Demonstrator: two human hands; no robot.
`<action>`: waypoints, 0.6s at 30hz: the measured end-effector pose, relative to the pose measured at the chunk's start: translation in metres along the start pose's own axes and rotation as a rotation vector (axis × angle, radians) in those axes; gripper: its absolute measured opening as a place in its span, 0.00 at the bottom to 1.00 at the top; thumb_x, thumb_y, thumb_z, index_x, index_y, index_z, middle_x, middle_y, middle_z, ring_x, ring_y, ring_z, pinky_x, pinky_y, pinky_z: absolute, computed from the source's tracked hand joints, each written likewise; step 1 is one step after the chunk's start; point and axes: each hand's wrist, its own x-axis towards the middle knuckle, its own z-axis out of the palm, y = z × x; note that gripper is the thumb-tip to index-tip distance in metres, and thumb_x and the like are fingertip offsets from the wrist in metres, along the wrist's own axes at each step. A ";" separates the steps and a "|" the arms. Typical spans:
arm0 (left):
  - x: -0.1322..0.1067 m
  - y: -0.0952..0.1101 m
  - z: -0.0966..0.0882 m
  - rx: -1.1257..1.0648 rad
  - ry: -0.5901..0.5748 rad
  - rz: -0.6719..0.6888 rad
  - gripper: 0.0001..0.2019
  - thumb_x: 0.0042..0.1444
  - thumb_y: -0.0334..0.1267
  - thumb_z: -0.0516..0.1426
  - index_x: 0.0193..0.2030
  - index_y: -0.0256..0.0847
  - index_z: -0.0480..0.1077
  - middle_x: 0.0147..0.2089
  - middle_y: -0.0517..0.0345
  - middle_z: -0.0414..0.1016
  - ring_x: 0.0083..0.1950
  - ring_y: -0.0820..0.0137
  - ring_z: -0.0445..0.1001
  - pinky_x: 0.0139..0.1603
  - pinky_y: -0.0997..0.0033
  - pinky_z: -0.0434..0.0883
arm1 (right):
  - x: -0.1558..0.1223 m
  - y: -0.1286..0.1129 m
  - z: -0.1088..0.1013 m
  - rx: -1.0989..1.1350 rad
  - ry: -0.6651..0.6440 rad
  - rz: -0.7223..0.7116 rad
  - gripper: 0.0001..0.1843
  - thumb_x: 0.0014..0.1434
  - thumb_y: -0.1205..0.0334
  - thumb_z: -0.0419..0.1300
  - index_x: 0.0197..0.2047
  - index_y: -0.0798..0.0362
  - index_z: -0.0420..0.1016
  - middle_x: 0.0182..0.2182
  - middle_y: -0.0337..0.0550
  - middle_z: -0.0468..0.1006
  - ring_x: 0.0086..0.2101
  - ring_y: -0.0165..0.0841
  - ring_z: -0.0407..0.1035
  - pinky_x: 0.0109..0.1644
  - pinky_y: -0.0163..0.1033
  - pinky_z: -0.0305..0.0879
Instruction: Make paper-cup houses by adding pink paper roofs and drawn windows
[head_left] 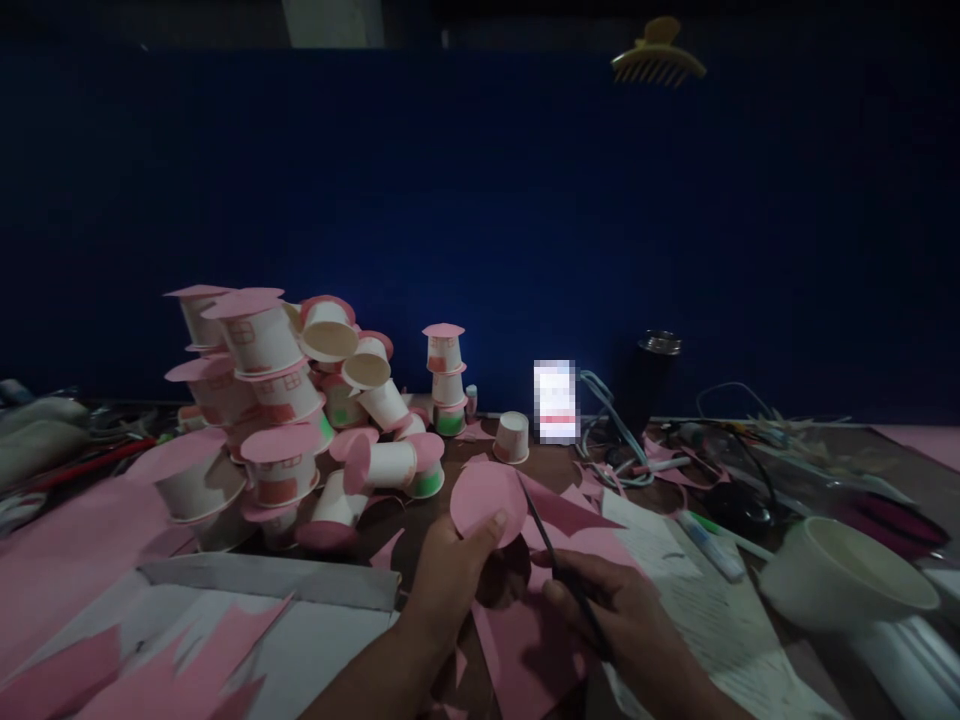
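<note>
My left hand (pixel 454 565) pinches a round pink paper disc (pixel 480 497), thumb on top. In my right hand (pixel 611 600) is a pair of dark scissors (pixel 544 522), the blades pointing up along the disc's right edge. A pointed pink paper offcut (pixel 574 508) spreads just right of the blades; whether it is still joined to the disc I cannot tell. Below the hands lies more pink paper (pixel 525 650). Left of them, white paper cups (pixel 266 340) with pink disc tops and drawn windows are stacked and tumbled together.
A lone white cup (pixel 511 437) stands near a lit, blurred phone screen (pixel 555 402). Further right are a dark bottle (pixel 651 385), cables, a written sheet (pixel 675 590) and a pale bowl (pixel 847 575). A shallow box (pixel 277 575) with pink scraps sits front left.
</note>
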 end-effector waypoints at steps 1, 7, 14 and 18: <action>0.000 0.000 0.000 0.050 -0.027 0.002 0.19 0.43 0.48 0.63 0.34 0.33 0.75 0.32 0.49 0.79 0.33 0.61 0.75 0.34 0.67 0.70 | 0.000 0.000 -0.001 -0.001 0.005 0.000 0.22 0.45 0.47 0.66 0.40 0.52 0.81 0.21 0.36 0.71 0.23 0.28 0.61 0.27 0.31 0.60; 0.000 0.001 -0.002 0.167 -0.086 0.029 0.19 0.45 0.49 0.61 0.34 0.33 0.76 0.32 0.48 0.78 0.34 0.60 0.75 0.33 0.68 0.70 | 0.001 0.002 -0.003 0.066 0.005 0.024 0.23 0.44 0.49 0.67 0.42 0.53 0.80 0.21 0.35 0.71 0.24 0.28 0.62 0.28 0.30 0.61; -0.002 0.003 -0.001 0.210 -0.090 0.035 0.18 0.48 0.49 0.59 0.36 0.33 0.75 0.34 0.48 0.79 0.35 0.62 0.74 0.34 0.70 0.70 | 0.001 0.001 -0.005 0.078 -0.014 0.026 0.23 0.45 0.50 0.67 0.43 0.52 0.80 0.23 0.37 0.74 0.27 0.30 0.66 0.33 0.32 0.65; -0.003 0.003 -0.002 0.165 -0.100 0.035 0.18 0.47 0.48 0.60 0.36 0.33 0.75 0.35 0.49 0.79 0.35 0.63 0.74 0.34 0.70 0.69 | 0.000 0.002 -0.005 0.093 -0.001 0.031 0.25 0.45 0.49 0.67 0.44 0.54 0.79 0.26 0.38 0.76 0.29 0.31 0.68 0.33 0.32 0.65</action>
